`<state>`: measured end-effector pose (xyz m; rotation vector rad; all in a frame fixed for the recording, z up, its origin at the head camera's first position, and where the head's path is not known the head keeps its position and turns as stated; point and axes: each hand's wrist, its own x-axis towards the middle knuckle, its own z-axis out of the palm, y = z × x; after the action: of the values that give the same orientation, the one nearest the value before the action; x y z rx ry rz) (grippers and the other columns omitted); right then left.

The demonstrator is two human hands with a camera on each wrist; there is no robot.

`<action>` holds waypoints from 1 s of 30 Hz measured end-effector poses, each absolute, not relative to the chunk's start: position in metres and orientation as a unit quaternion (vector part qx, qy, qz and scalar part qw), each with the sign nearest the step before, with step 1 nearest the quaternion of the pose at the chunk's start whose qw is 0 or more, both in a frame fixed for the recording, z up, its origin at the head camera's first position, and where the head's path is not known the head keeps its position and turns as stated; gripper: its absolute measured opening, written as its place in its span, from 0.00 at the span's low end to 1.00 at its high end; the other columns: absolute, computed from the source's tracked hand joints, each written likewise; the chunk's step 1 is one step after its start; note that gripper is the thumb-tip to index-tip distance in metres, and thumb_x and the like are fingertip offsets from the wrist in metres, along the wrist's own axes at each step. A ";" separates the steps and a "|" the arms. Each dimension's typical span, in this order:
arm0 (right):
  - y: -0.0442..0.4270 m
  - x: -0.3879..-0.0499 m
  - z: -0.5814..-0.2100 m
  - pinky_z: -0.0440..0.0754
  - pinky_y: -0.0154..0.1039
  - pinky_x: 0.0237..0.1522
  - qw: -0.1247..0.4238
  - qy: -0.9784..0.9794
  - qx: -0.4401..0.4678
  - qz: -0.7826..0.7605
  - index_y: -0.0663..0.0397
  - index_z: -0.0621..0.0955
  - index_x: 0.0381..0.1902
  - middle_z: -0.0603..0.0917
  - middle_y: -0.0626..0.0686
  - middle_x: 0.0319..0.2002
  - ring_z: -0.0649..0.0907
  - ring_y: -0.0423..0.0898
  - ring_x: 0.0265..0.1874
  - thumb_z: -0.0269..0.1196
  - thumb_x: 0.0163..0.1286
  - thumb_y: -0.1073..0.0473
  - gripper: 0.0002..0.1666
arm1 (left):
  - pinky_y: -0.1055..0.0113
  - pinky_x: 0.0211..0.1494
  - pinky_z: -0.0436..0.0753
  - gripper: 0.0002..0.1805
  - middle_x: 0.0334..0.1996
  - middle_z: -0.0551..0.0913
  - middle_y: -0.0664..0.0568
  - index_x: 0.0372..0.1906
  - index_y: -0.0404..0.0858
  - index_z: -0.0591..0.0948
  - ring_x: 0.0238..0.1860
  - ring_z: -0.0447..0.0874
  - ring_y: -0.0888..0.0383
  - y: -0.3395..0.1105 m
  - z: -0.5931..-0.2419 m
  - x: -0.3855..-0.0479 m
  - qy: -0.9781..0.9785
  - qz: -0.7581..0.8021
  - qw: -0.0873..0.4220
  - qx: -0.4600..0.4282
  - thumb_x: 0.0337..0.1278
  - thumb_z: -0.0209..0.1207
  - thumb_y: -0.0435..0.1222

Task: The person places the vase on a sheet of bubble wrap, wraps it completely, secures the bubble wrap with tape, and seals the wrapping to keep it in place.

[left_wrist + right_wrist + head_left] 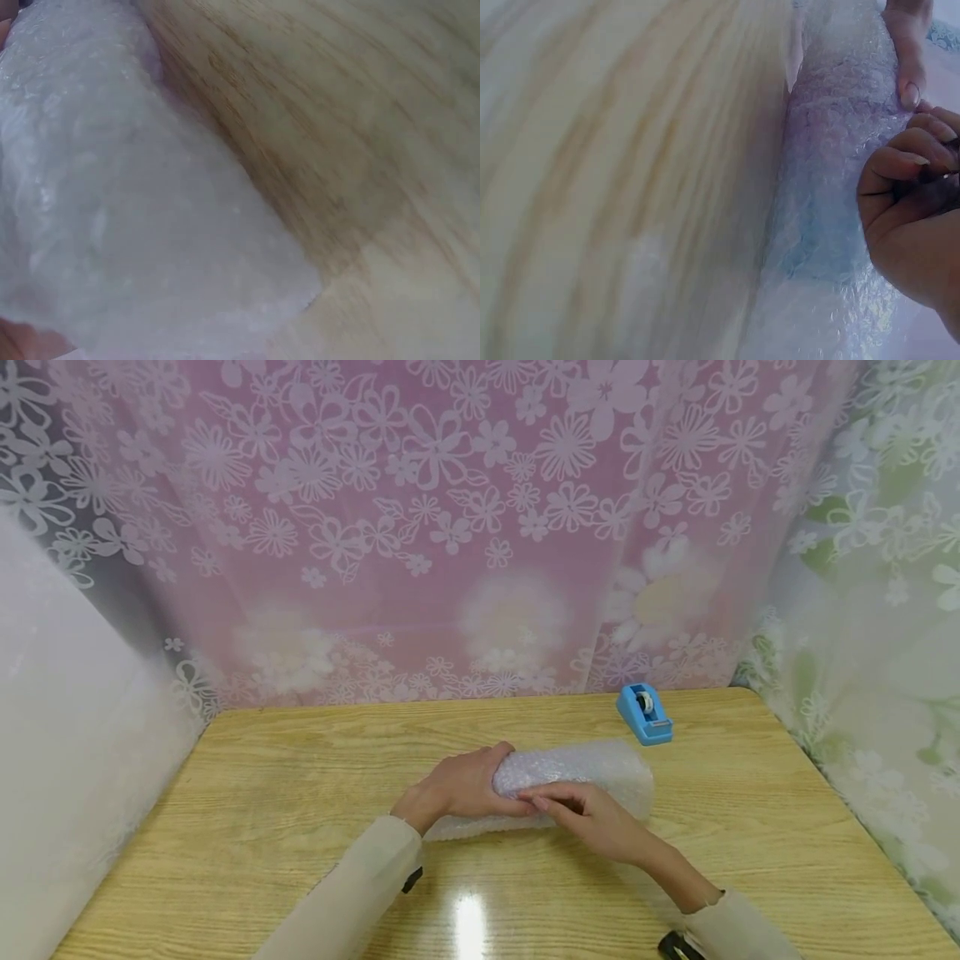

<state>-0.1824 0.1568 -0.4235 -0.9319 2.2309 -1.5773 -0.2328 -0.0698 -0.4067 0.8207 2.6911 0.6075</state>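
A bundle rolled in bubble wrap (573, 766) lies across the middle of the table, with bluish and purplish colour showing through its layers. My left hand (468, 781) grips its left end, the thumb along the near side. Close to that thumb, my right hand (592, 818) has curled fingers and pinches at the wrap's surface. The right wrist view gives the bubble wrap (832, 165) up close, with the right hand's curled fingers (900, 161) against it. In the left wrist view, the loose wrap end (165, 240) fills much of the picture. What lies inside is hard to make out.
A blue tape dispenser (645, 714) with a roll of tape stands at the table's back right, behind the bundle. The wood-grain table (285, 760) is bordered by a pink floral curtain (450, 527) at the back and pale sheets at both sides.
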 end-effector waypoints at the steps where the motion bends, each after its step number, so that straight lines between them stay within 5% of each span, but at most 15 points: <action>1: 0.157 -0.180 -0.418 0.78 0.37 0.47 0.121 0.776 -0.326 -0.526 0.48 0.78 0.60 0.80 0.47 0.55 0.80 0.46 0.48 0.50 0.76 0.58 0.19 | 0.67 0.33 0.77 0.44 0.41 0.77 0.63 0.56 0.51 0.69 0.34 0.76 0.66 -0.069 -0.407 -0.233 0.927 0.208 0.132 0.283 0.36 0.54 0.75; 8: 0.166 -0.177 -0.410 0.77 0.35 0.39 -0.011 0.862 -0.393 -0.319 0.37 0.76 0.62 0.80 0.40 0.54 0.80 0.34 0.41 0.54 0.74 0.54 0.21 | 0.68 0.31 0.76 0.40 0.39 0.77 0.63 0.52 0.50 0.70 0.32 0.75 0.66 -0.068 -0.405 -0.232 0.928 0.197 0.126 0.288 0.38 0.56 0.72; 15: 0.163 -0.177 -0.408 0.72 0.26 0.24 -0.156 0.842 -0.446 -0.260 0.46 0.83 0.53 0.86 0.43 0.41 0.76 0.28 0.24 0.63 0.64 0.63 0.18 | 0.68 0.29 0.76 0.39 0.36 0.76 0.63 0.51 0.50 0.69 0.30 0.75 0.66 -0.069 -0.405 -0.231 0.929 0.195 0.124 0.290 0.38 0.57 0.72; 24: 0.157 -0.178 -0.407 0.66 0.22 0.20 -0.216 0.821 -0.414 -0.327 0.51 0.85 0.45 0.74 0.36 0.22 0.66 0.28 0.18 0.60 0.60 0.68 0.16 | 0.68 0.25 0.75 0.40 0.34 0.75 0.62 0.52 0.50 0.68 0.27 0.75 0.65 -0.069 -0.406 -0.229 0.929 0.190 0.126 0.292 0.38 0.58 0.72; 30: 0.154 -0.184 -0.402 0.71 0.26 0.28 -0.281 0.819 -0.374 -0.333 0.52 0.85 0.39 0.76 0.40 0.27 0.73 0.36 0.25 0.58 0.61 0.66 0.12 | 0.68 0.27 0.75 0.42 0.36 0.75 0.62 0.55 0.51 0.67 0.29 0.75 0.66 -0.071 -0.406 -0.230 0.933 0.179 0.127 0.286 0.37 0.56 0.73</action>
<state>-0.1839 0.1542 -0.4019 -1.4448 3.1668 -1.2873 -0.2296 -0.0710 -0.4055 0.8332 2.7152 0.5205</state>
